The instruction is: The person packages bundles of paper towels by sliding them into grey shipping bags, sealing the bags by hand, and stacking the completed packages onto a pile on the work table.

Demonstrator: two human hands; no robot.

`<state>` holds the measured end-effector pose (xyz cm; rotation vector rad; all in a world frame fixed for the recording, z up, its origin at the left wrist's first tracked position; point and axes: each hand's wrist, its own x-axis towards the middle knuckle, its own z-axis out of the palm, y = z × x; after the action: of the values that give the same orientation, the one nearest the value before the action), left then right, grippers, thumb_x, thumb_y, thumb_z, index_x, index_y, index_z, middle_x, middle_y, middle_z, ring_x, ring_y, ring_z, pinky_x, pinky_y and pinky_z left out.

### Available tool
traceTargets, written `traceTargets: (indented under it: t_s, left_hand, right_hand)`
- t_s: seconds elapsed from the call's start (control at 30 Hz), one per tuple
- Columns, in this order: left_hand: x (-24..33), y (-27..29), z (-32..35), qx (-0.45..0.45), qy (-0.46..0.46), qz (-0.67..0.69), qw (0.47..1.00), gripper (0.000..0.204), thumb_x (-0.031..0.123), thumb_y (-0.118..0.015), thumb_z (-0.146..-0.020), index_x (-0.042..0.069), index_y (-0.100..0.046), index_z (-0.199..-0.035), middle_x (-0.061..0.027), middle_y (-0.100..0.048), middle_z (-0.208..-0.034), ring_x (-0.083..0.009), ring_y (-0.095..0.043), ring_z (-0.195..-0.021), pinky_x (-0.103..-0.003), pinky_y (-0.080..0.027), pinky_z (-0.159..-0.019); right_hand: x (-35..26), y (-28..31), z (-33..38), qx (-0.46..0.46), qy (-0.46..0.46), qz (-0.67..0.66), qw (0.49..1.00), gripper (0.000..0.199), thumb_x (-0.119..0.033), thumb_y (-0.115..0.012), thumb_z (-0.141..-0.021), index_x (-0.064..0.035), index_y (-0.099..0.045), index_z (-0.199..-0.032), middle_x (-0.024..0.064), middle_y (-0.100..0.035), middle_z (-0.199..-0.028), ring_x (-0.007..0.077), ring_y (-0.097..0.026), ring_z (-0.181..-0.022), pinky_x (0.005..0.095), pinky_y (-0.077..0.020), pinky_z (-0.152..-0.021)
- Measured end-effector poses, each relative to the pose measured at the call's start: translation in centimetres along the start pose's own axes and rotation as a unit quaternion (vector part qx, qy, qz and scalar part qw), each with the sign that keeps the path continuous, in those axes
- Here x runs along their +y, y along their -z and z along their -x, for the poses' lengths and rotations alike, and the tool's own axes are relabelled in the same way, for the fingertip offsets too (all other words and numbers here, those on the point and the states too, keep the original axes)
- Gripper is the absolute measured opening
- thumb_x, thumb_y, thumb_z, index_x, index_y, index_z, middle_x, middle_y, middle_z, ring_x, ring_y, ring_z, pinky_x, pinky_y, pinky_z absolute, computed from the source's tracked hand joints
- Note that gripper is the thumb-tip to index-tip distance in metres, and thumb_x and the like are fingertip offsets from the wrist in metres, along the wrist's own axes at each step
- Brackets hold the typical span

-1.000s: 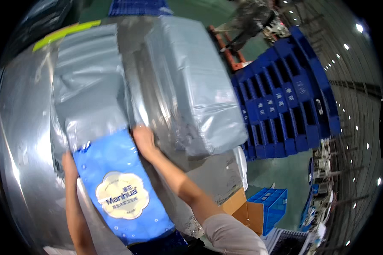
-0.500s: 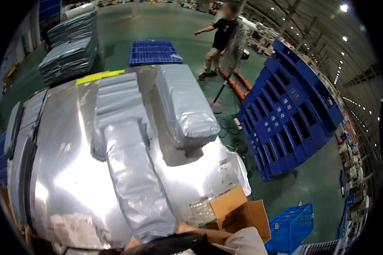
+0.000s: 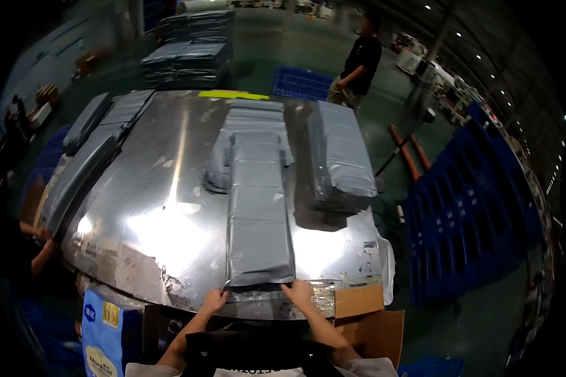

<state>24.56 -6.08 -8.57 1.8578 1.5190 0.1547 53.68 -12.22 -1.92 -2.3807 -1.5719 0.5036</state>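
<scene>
at table edge, left hand (image 3: 215, 300) and right hand (image 3: 297, 292) touch long grey package (image 3: 258, 213).

Blue pkg gone from table, grey bag (image 3: 260, 217) laid flat, both hands at near edge.

Warehouse packing hall: a broad shiny sheet-metal counter (image 3: 170, 207) bearing grey plastic mailer parcels (image 3: 258, 213), stacked blue plastic pallets (image 3: 465, 213), brown cardboard boxes (image 3: 365, 314), a green-painted concrete floor (image 3: 383, 125) and high ceiling lights (image 3: 484, 56).
</scene>
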Motion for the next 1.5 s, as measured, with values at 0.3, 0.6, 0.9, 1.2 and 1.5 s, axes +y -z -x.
traceTargets:
  t_s: [0.3,0.6,0.9,1.2,1.5]
  left_hand:
    - [-1.0,-3.2,1.1,0.080,0.013,0.046,0.996,0.038,0.036,-0.048,-0.082,0.002,-0.061,-0.072,-0.0221,-0.057,-0.071,-0.0399,-0.055,-0.070,-0.048,-0.042,-0.063]
    - [0.2,-2.1,2.6,0.032,0.009,0.160,0.986,0.037,0.036,-0.044,-0.083,0.003,-0.061,-0.088,-0.0203,-0.060,-0.080,-0.0368,-0.057,-0.079,-0.044,-0.044,-0.069]
    - [1.7,-2.5,-0.4,0.082,0.034,0.154,0.984,0.018,0.018,-0.052,-0.066,0.004,-0.063,-0.070,-0.0199,-0.058,-0.068,-0.0326,-0.058,-0.063,-0.043,-0.044,-0.060]
    - [-0.2,1.6,0.0,-0.001,0.117,0.275,0.954,0.028,0.025,-0.054,-0.081,-0.001,-0.062,-0.087,-0.0052,-0.061,-0.067,-0.0148,-0.056,-0.062,-0.030,-0.045,-0.058]
    - [0.4,4.8,1.6,0.150,0.047,0.109,0.981,0.043,0.004,-0.055,-0.074,0.002,-0.048,-0.116,-0.0141,-0.058,-0.102,-0.0227,-0.059,-0.088,-0.034,-0.048,-0.074]
  right_hand:
    - [-5.5,-9.1,-3.5,-0.088,0.166,0.089,0.978,0.021,-0.021,-0.056,-0.064,-0.0012,-0.062,-0.067,0.0190,-0.061,-0.072,0.0349,-0.060,-0.067,0.0433,-0.0474,-0.064]
    - [-4.7,-10.1,3.1,-0.044,0.344,0.032,0.937,0.023,-0.025,-0.054,-0.080,-0.0045,-0.056,-0.089,0.0159,-0.056,-0.072,0.0354,-0.056,-0.065,0.0455,-0.0454,-0.060]
    - [-3.5,-10.5,3.1,-0.140,0.344,-0.006,0.928,0.018,-0.012,-0.049,-0.082,-0.0002,-0.049,-0.095,0.0220,-0.054,-0.089,0.0361,-0.055,-0.078,0.0442,-0.0459,-0.063]
    - [15.8,2.5,10.9,-0.156,0.142,-0.038,0.977,0.015,-0.008,-0.045,-0.081,-0.0043,-0.053,-0.093,0.0166,-0.054,-0.087,0.0325,-0.052,-0.083,0.0389,-0.0429,-0.073]
    - [13.8,6.6,6.4,-0.238,0.161,0.182,0.940,0.023,-0.008,-0.047,-0.080,-0.0046,-0.053,-0.102,0.0200,-0.057,-0.081,0.0339,-0.056,-0.075,0.0408,-0.0456,-0.064]
